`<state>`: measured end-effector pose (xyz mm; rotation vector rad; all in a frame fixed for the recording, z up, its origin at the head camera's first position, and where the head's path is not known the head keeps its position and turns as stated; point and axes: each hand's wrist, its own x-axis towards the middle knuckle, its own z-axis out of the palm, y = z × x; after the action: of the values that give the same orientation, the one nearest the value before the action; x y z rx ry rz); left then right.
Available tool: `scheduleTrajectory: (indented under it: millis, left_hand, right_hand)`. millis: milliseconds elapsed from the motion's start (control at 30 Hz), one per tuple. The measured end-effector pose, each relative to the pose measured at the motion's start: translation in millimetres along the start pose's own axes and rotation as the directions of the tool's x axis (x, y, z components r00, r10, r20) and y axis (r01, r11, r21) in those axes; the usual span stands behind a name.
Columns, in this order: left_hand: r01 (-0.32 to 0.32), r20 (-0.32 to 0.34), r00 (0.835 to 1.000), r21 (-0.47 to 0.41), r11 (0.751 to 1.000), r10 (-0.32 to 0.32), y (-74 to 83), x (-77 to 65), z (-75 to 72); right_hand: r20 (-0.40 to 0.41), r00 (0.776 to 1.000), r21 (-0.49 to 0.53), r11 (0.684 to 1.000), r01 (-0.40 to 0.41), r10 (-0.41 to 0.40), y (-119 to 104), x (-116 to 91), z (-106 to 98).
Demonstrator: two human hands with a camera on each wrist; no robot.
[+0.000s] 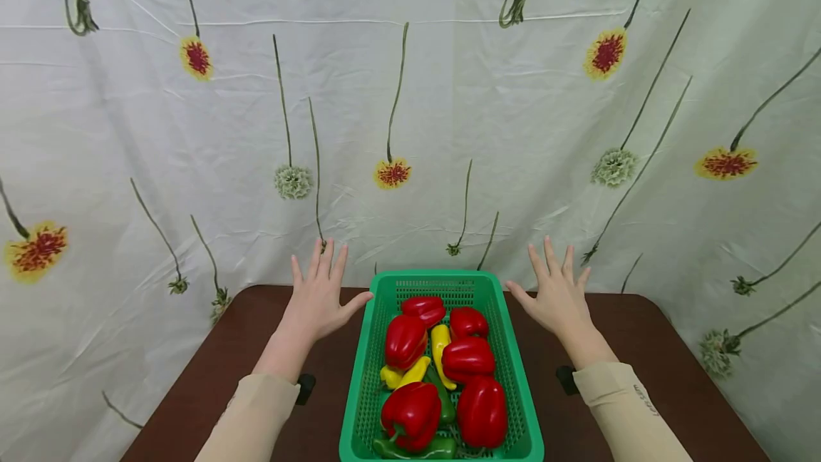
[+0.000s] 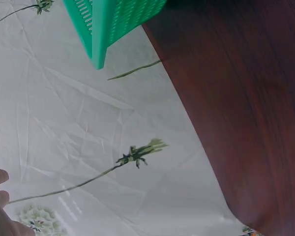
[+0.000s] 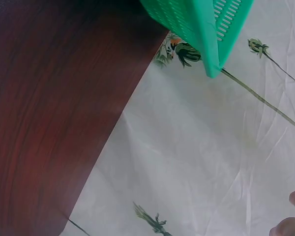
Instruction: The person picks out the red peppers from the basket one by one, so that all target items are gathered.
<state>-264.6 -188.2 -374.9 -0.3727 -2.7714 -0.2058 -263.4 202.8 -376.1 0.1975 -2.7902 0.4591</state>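
Between my two hands a green plastic basket (image 1: 359, 376) stands on the table. Inside it lie several red bell peppers (image 1: 469, 358), yellow peppers (image 1: 441, 348) and green peppers (image 1: 447, 405). My left hand (image 1: 318, 301) is raised to the left of the basket, fingers spread and straight, holding nothing. On the other side my right hand (image 1: 556, 296) is held up the same way, palm down and fingers splayed. Both wrist views catch a corner of the basket at the top, with only a few fingertips at the lower outer edge.
The dark brown wooden table (image 1: 256, 334) has rounded far corners. Behind it hangs a pale cloth (image 1: 449, 105) printed with flowers and stems. A dark wrist strap (image 1: 306, 388) shows at the left sleeve, another strap (image 1: 567, 380) at the right.
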Motion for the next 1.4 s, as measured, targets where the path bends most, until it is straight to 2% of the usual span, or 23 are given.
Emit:
scheduleTrajectory:
  millis: [400, 633, 833, 1067, 1233, 1400]
  left_hand:
    - [0.008, 0.008, 1.0, -0.029, 1.0, -0.008, 0.2, -2.1, -7.3]
    - [0.003, -0.013, 1.0, -0.063, 0.998, -0.004, -2.4, -4.7, -9.1]
    - [-0.003, -0.048, 0.999, -0.092, 0.996, -0.001, -4.8, -11.4, -8.1]
    - [-0.007, -0.069, 0.998, -0.187, 0.982, -0.006, -3.9, -24.1, -1.2]
    - [0.012, -0.035, 0.999, -0.262, 0.965, -0.022, -4.3, -33.7, 6.3]
    - [0.055, 0.023, 0.998, -0.322, 0.945, -0.05, -4.6, -41.9, 14.7]
  right_hand:
    - [-0.012, 1.0, 0.002, 1.0, 0.003, -0.003, -11.3, 3.3, -2.1]
    - [0.0, 1.0, 0.022, 1.0, 0.004, -0.004, -25.2, 4.3, -0.5]
    - [-0.007, 1.0, 0.037, 0.999, 0.016, -0.016, -39.3, 4.2, 3.4]
    - [0.015, 1.0, 0.063, 0.998, 0.013, -0.014, -63.1, 3.3, 11.7]
    - [0.045, 0.999, 0.09, 0.996, 0.007, -0.011, -81.5, 2.2, 20.4]
    - [0.037, 0.999, 0.15, 0.989, 0.003, -0.008, -99.1, -1.6, 30.7]
